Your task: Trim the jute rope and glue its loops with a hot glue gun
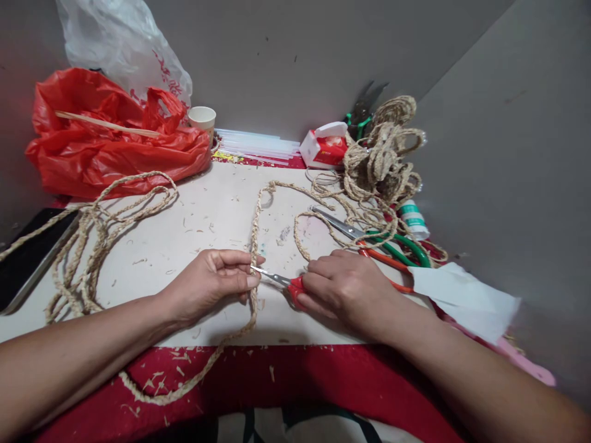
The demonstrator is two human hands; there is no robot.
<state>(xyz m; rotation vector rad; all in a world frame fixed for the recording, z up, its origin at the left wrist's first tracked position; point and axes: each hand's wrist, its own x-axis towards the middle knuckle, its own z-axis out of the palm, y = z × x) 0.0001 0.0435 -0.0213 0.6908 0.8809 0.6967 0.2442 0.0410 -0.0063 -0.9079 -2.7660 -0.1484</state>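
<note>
My left hand [210,284] pinches a braided straw rope [254,237] near the middle of the white board [221,215]. The rope runs up to a bend at the top and curves down over the board's front edge. In my right hand [344,289] are small scissors with red handles [296,291]. Their slim blades point left and touch the rope beside my left fingertips. Straw scraps lie scattered around the rope.
Coiled rope [87,246] and a black phone [32,246] lie at left. Behind are a red plastic bag [115,154], paper cup [202,117] and tissue pack [325,146]. At right sit a rope pile [381,160], green-handled scissors [401,249] and white paper [466,295].
</note>
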